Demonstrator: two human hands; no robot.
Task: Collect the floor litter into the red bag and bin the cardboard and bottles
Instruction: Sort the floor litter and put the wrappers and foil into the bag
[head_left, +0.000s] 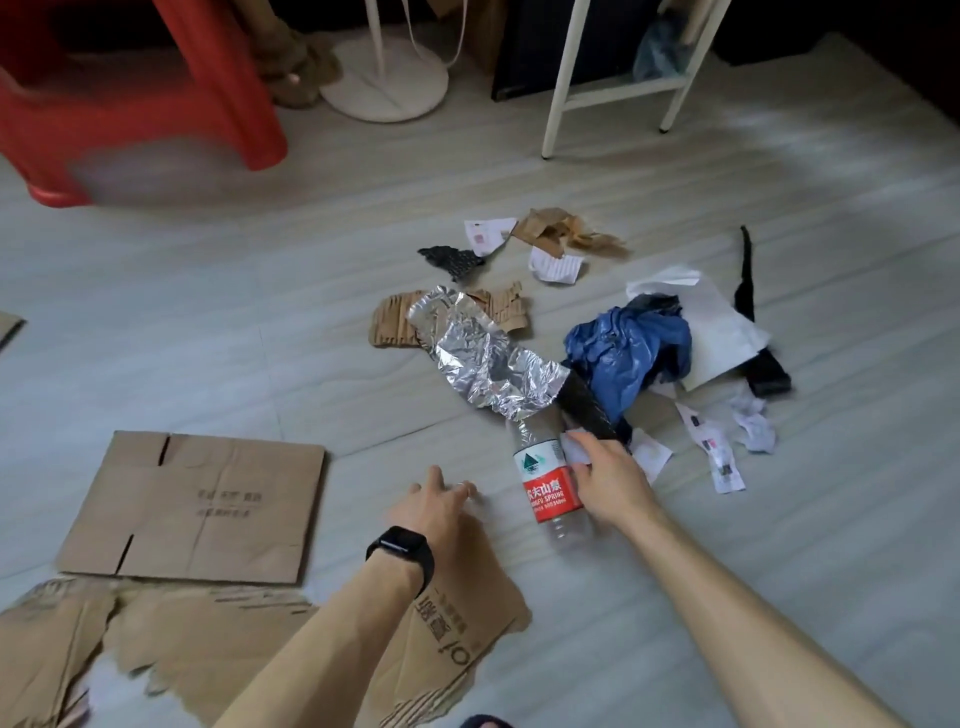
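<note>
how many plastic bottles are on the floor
1: the bottle lies beside the right hand, its neck end under the foil. More may be hidden under the blue bag.

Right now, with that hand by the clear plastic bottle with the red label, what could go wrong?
The clear plastic bottle with the red and white label has its top under the crumpled silver foil sheet, so lifting it could drag the foil along. The right hand is also right by a small white paper scrap, which might get grabbed with the bottle or pushed away.
</note>
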